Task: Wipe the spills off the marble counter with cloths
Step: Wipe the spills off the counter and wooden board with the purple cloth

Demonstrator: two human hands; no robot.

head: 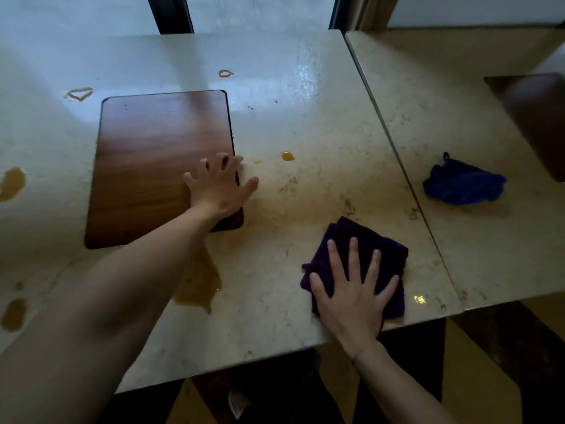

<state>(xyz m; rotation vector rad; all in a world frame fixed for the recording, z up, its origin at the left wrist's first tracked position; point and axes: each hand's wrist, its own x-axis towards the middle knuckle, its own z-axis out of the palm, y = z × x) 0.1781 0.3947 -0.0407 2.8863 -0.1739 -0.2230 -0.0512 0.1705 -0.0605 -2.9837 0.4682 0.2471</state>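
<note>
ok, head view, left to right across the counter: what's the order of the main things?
Amber spill at the left edge → wooden board → left hand → small amber drop → purple cloth under the right hand → blue cloth.

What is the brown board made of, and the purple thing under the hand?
The brown board looks like wood with a smooth, glossy finish: grain lines show and window light reflects off it. The purple cloth seems soft, fuzzy fabric, maybe microfibre: it folds and looks matte.
</note>
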